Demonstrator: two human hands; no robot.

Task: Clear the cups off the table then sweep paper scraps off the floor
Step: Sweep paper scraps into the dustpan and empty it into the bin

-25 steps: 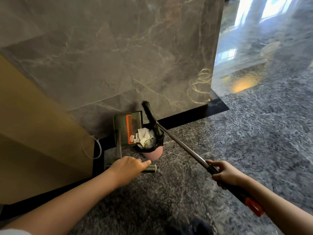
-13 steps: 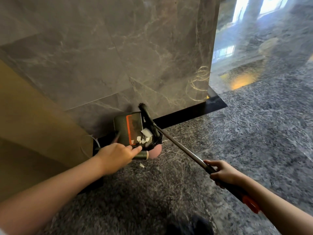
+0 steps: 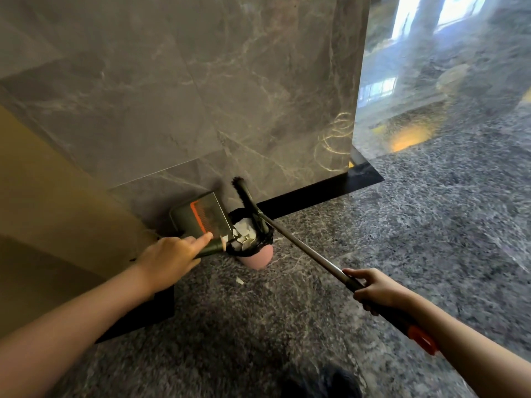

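Paper scraps [image 3: 242, 239] tipping from dustpan [image 3: 201, 218] into lined bin [image 3: 257, 257]
Left hand [image 3: 169, 258] grip clamped on the dustpan, right hand [image 3: 376, 291] clamped on the broom [image 3: 301, 246]; tilt steeper, then gather the stray scrap [image 3: 239, 280] off the floor [image 3: 258, 326].

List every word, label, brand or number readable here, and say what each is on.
None can be read.
The dustpan shows only an orange comb strip, no lettering.
The broom handle, its orange end and the pink bin bear no legible marks.
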